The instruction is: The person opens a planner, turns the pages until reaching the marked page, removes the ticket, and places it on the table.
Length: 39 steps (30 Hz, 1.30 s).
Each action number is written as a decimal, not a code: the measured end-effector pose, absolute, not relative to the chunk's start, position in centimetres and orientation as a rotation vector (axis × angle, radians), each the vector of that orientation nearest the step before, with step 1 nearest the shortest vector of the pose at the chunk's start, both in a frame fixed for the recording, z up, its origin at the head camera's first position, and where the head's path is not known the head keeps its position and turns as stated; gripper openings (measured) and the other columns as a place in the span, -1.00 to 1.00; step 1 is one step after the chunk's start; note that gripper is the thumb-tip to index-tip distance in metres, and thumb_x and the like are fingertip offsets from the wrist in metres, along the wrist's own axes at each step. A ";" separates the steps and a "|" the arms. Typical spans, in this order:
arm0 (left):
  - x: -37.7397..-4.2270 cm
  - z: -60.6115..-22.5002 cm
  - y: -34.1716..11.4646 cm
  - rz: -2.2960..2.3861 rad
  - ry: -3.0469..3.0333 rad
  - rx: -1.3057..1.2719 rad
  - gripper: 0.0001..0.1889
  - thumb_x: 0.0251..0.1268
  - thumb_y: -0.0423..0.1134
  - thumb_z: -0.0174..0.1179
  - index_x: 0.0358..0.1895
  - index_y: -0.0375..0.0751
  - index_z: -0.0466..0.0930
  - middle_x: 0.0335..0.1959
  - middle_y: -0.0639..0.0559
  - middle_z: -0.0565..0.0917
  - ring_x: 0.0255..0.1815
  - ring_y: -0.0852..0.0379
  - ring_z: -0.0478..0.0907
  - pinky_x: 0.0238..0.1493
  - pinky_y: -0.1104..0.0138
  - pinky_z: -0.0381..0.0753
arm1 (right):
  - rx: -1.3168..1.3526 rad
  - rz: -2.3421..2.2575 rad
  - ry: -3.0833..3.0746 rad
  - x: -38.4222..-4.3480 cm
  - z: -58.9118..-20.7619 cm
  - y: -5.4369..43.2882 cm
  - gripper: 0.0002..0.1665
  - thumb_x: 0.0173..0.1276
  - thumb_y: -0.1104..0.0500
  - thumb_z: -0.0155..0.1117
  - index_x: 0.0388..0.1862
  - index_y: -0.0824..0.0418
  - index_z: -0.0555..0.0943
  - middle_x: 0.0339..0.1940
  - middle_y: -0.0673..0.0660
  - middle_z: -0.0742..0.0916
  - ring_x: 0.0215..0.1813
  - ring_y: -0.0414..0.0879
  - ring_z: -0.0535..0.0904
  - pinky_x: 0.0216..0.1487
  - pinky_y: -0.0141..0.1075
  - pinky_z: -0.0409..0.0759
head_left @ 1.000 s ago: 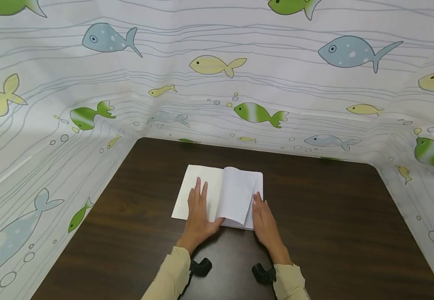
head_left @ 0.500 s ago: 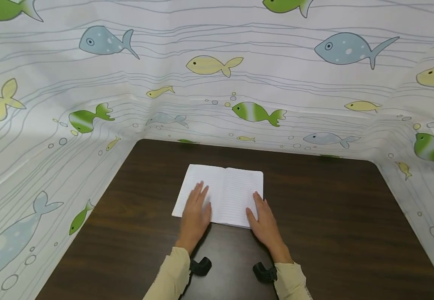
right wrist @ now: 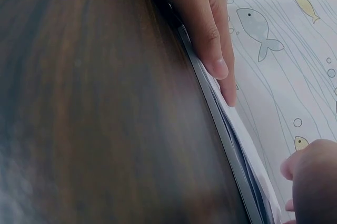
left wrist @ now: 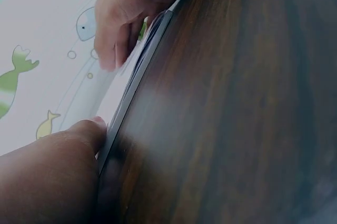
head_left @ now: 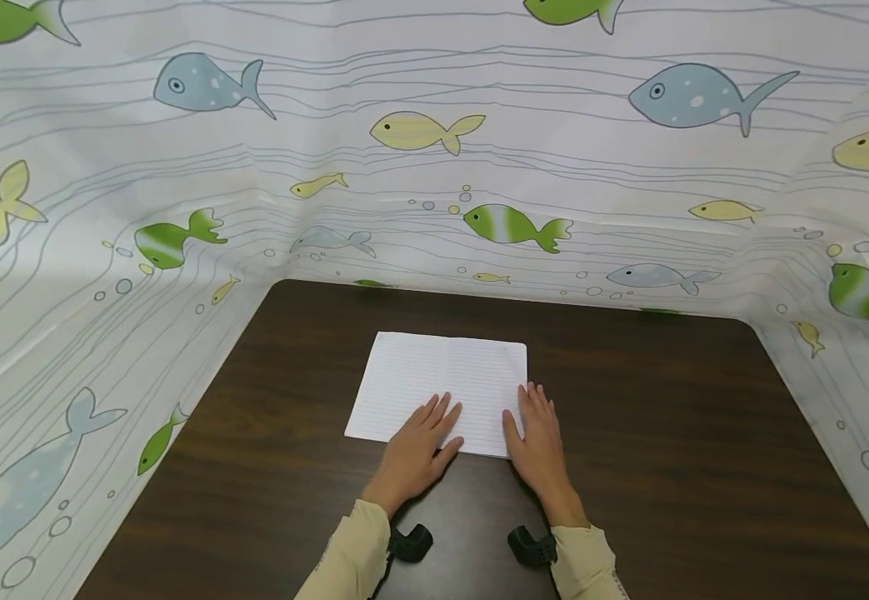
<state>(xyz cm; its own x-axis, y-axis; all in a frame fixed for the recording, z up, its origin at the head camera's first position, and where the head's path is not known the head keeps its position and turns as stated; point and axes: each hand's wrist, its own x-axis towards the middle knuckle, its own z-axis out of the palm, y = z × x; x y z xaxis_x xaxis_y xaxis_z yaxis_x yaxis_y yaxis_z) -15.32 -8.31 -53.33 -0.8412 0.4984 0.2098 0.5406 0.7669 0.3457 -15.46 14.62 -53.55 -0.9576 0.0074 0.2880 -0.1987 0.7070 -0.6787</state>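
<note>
An open notebook (head_left: 404, 375) with white lined pages lies flat on the table. My left hand (head_left: 421, 446) rests over its lower middle, fingers straight and reaching past the centre fold onto the right page. The left thumb (right wrist: 220, 69) lies along the near edge in the right wrist view. At the right edge is my right hand (head_left: 539, 437), its fingers straight along the border and its thumb on the page. From the side, the left wrist view shows the notebook's thin cover edge (left wrist: 138, 77) against the wood, between the two hands.
The dark wooden table (head_left: 666, 442) extends around the notebook. White fabric walls (head_left: 434, 75) printed with fish enclose it at the back and both sides. A black wrist device (head_left: 412, 543) sits on the left wrist, another black device (head_left: 531, 546) on the right.
A page that was curling up at the middle has gone over to the left, leaving two lined pages flat. My left hand has slid from the left page toward the lower centre.
</note>
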 end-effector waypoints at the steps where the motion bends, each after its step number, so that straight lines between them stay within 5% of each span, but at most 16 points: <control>1: -15.3 -53.4 -8.3 -0.606 -2.855 -0.840 -0.37 0.62 0.05 0.06 0.59 -0.15 0.30 0.62 -0.12 0.24 0.65 -0.04 0.11 0.61 0.06 0.12 | 0.139 1.086 -2.657 -15.5 -53.6 14.6 -0.32 0.58 0.12 0.15 0.48 0.56 0.35 0.54 0.52 0.35 0.62 0.39 0.12 0.58 0.31 -0.02; 11: -15.3 -53.5 -8.3 -0.664 -2.815 -0.826 -0.36 0.59 0.05 0.11 0.57 -0.19 0.34 0.59 -0.19 0.28 0.63 -0.09 0.16 0.58 0.03 0.20 | 0.061 1.010 -2.780 -15.4 -53.6 14.6 -0.20 0.56 0.03 0.14 0.53 0.57 0.26 0.56 0.60 0.23 0.64 0.44 0.00 0.62 0.24 -0.09; 16: -15.3 -53.5 -8.3 -0.746 -2.855 -0.773 -0.18 0.50 0.19 0.17 0.60 -0.25 0.23 0.62 -0.19 0.23 0.65 -0.06 0.12 0.59 0.06 0.17 | 0.076 0.962 -2.828 -15.2 -53.9 14.6 -0.19 0.57 0.00 0.13 0.52 0.57 0.27 0.59 0.59 0.18 0.65 0.42 -0.04 0.62 0.23 -0.11; 22: -15.5 -53.4 -8.4 -0.901 -2.934 -0.646 0.19 0.22 0.34 0.38 0.68 -0.25 -0.05 0.67 -0.16 0.11 0.66 -0.08 0.10 0.59 0.07 0.17 | 0.120 0.936 -2.835 -15.4 -54.0 14.5 -0.24 0.60 -0.07 0.11 0.53 0.44 0.35 0.59 0.58 0.17 0.66 0.43 -0.05 0.61 0.26 -0.12; 28: -15.7 -53.0 -8.8 -1.038 -2.901 -0.624 0.16 0.20 0.33 0.40 0.68 -0.23 0.00 0.65 -0.17 0.17 0.63 -0.12 0.15 0.55 0.01 0.26 | 0.150 0.913 -2.880 -15.4 -53.5 14.4 -0.27 0.60 -0.18 0.09 0.56 0.20 0.40 0.62 0.55 0.11 0.68 0.41 -0.15 0.62 0.25 -0.22; 33: -15.8 -53.0 -9.3 -1.112 -2.843 -0.648 -0.03 0.37 0.01 0.39 0.66 -0.31 0.04 0.63 -0.20 0.20 0.62 -0.12 0.19 0.56 0.03 0.24 | 0.160 0.916 -2.878 -15.4 -53.6 14.4 -0.31 0.61 -0.20 0.06 0.55 0.12 0.44 0.63 0.54 0.11 0.68 0.41 -0.15 0.62 0.26 -0.23; 39: -15.8 -53.2 -9.3 -1.260 -2.707 -0.568 -0.11 0.32 -0.40 0.25 0.65 -0.36 -0.01 0.60 -0.24 0.26 0.61 -0.12 0.21 0.54 -0.03 0.26 | 0.138 0.950 -2.813 -15.1 -53.8 14.4 -0.35 0.72 -0.02 -0.14 0.60 0.32 0.30 0.60 0.52 0.23 0.66 0.41 -0.02 0.60 0.26 -0.15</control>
<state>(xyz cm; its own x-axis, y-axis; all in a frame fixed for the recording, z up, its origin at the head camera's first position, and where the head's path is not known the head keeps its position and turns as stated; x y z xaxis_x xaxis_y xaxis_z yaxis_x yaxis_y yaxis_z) -15.83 -9.29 -53.16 -0.9250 0.2900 0.2454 0.3745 0.5876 0.7173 -15.14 14.38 -53.83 -0.9815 -0.0337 0.1885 -0.1411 0.7928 -0.5930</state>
